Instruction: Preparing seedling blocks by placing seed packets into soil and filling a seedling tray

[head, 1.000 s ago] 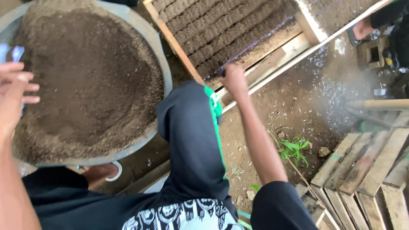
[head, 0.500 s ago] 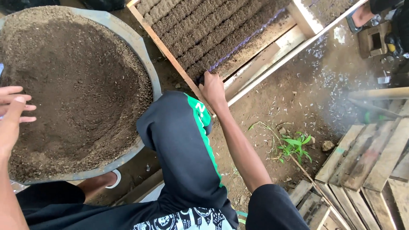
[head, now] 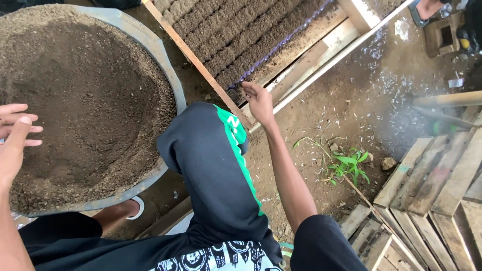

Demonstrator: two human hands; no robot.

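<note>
While right hand [head: 259,103] touches soil rows [head: 241,40], grip loose, left hand [head: 15,135] spread over soil basin [head: 165,60].

No packages, labels, signs or screens in view near either hand's fingers, only soil and wood.

Even, soft daylight, fairly bright; no hard shadows. Brightest patch upper right, where the pale wooden frame rails [head: 321,55] glare slightly and a bluish haze washes over the bare dirt ground [head: 401,110]. Wide-angle bending shows at edges. The left hand [head: 15,135], close to the lens, is soft. The round grey metal basin of brown soil [head: 80,100] reads sharp and grainy.
</note>
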